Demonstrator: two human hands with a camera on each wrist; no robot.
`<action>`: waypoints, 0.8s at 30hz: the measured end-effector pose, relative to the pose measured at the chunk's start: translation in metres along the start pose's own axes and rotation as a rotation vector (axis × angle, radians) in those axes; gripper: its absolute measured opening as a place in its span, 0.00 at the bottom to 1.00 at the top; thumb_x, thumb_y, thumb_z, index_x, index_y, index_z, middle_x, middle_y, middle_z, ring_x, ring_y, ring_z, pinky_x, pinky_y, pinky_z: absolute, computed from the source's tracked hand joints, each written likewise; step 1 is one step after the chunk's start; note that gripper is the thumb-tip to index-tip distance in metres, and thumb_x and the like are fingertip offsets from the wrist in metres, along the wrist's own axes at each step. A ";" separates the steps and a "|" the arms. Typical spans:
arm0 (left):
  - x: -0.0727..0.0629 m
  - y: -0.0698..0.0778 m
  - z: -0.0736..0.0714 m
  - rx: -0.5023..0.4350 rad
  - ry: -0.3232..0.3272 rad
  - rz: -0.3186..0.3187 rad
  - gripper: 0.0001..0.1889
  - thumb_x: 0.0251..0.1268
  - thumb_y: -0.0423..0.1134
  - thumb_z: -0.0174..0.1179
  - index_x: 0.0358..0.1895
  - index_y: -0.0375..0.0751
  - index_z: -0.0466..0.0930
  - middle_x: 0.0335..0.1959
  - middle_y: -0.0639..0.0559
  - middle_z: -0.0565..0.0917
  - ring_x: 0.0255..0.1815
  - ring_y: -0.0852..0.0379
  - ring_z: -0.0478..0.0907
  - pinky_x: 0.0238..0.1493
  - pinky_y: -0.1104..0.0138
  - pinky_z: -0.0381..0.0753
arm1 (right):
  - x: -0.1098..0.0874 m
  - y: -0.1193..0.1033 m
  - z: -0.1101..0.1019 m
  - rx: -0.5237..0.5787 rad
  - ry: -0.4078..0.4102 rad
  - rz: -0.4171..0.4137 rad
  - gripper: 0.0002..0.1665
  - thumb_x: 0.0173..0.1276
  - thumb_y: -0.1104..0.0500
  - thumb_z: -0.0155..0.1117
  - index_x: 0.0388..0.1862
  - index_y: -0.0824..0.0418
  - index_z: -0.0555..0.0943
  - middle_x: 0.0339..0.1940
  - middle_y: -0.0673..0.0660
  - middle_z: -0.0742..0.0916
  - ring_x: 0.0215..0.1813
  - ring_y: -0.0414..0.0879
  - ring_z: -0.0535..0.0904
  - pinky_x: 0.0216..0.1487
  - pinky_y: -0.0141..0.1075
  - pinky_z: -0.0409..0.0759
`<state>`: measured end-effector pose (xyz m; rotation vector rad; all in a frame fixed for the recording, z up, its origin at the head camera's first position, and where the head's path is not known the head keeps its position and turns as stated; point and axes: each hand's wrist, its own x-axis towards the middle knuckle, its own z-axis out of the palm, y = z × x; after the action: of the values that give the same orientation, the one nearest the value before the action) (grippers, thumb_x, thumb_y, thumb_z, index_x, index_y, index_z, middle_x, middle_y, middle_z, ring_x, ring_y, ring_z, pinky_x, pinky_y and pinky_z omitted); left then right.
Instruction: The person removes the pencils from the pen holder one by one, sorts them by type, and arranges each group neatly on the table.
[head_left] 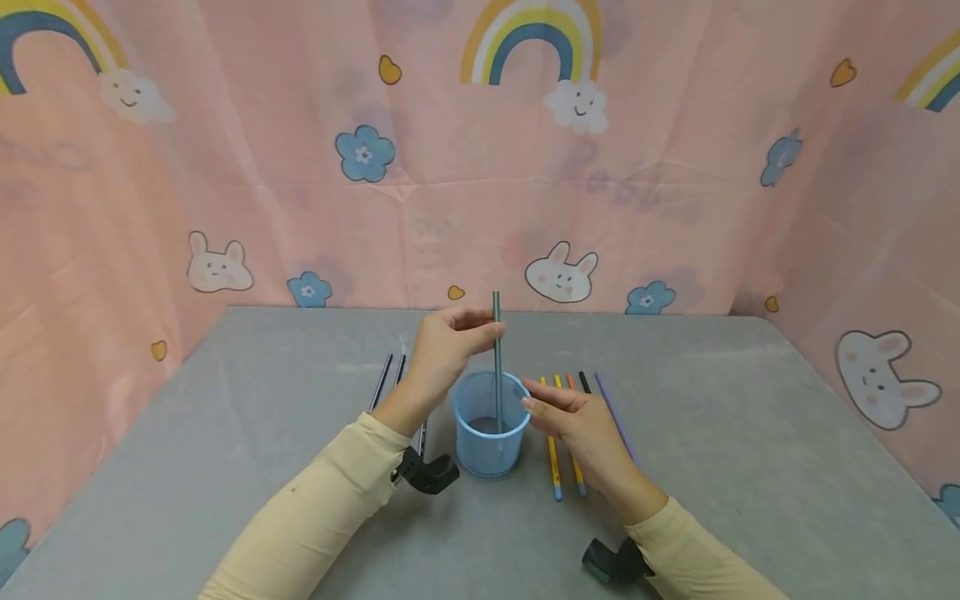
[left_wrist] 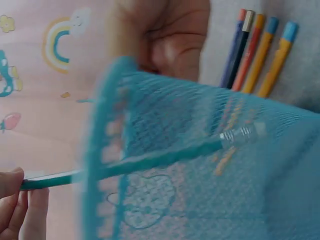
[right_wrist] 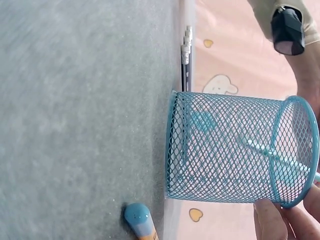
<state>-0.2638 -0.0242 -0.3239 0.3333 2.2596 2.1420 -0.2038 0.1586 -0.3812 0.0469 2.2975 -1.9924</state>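
My left hand (head_left: 444, 350) pinches the upper end of a green pencil (head_left: 498, 358) between thumb and fingers. The pencil stands nearly upright, its lower part inside a light blue mesh pen cup (head_left: 487, 458). In the left wrist view, the eraser end of the pencil (left_wrist: 240, 134) points down into the cup. At the cup's right side, my right hand (head_left: 592, 429) holds the rim with thumb and fingers. The right wrist view shows the cup (right_wrist: 230, 145) upright on the table, with right-hand fingers (right_wrist: 272, 220) against its outside near the rim.
Dark pencils (head_left: 381, 382) with pale eraser ends lie left of the cup, partly behind my left arm. On the right lie yellow pencils (head_left: 553, 467) with blue ends, a red one, a black one and a purple pencil (head_left: 615, 412). A pink patterned cloth (head_left: 420, 217) hangs behind the grey table (head_left: 712, 433).
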 end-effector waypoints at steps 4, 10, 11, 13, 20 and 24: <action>0.002 0.012 -0.006 -0.036 0.037 0.043 0.15 0.65 0.35 0.65 0.52 0.32 0.82 0.46 0.41 0.85 0.46 0.53 0.85 0.53 0.62 0.86 | 0.000 0.000 0.000 -0.005 0.005 -0.002 0.23 0.71 0.60 0.63 0.64 0.65 0.78 0.64 0.62 0.82 0.62 0.52 0.82 0.59 0.41 0.82; 0.002 0.030 -0.013 -0.052 0.099 0.086 0.13 0.64 0.34 0.67 0.50 0.33 0.84 0.43 0.43 0.86 0.44 0.55 0.86 0.51 0.64 0.87 | -0.001 -0.001 0.001 -0.002 -0.001 -0.008 0.24 0.71 0.61 0.63 0.64 0.65 0.78 0.65 0.63 0.81 0.61 0.50 0.82 0.58 0.39 0.82; 0.001 0.033 -0.014 -0.056 0.105 0.095 0.13 0.64 0.34 0.67 0.50 0.33 0.84 0.43 0.43 0.86 0.43 0.56 0.86 0.51 0.64 0.87 | -0.001 -0.002 0.001 -0.002 -0.001 -0.010 0.24 0.71 0.61 0.63 0.64 0.65 0.78 0.65 0.63 0.81 0.61 0.50 0.82 0.59 0.39 0.82; 0.001 0.038 -0.015 -0.061 0.114 0.108 0.14 0.64 0.34 0.67 0.51 0.33 0.84 0.43 0.44 0.86 0.42 0.58 0.85 0.51 0.65 0.87 | -0.001 -0.002 0.001 0.001 -0.002 -0.008 0.24 0.71 0.61 0.63 0.64 0.65 0.78 0.65 0.62 0.81 0.62 0.50 0.82 0.59 0.39 0.82; -0.002 0.053 -0.022 -0.039 0.117 0.135 0.15 0.63 0.35 0.68 0.51 0.34 0.84 0.42 0.42 0.87 0.43 0.54 0.87 0.50 0.66 0.87 | 0.000 -0.002 0.001 0.022 -0.007 0.006 0.24 0.72 0.61 0.63 0.65 0.66 0.77 0.66 0.62 0.80 0.62 0.46 0.81 0.58 0.36 0.83; -0.003 0.055 -0.029 -0.025 0.113 0.135 0.16 0.63 0.35 0.68 0.53 0.33 0.84 0.42 0.44 0.86 0.41 0.57 0.87 0.49 0.66 0.87 | -0.001 -0.001 0.001 0.026 -0.005 0.009 0.24 0.72 0.60 0.63 0.65 0.66 0.77 0.66 0.61 0.80 0.62 0.45 0.81 0.57 0.35 0.83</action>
<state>-0.2577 -0.0511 -0.2680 0.3841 2.3308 2.3084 -0.2029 0.1578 -0.3801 0.0541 2.2647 -2.0163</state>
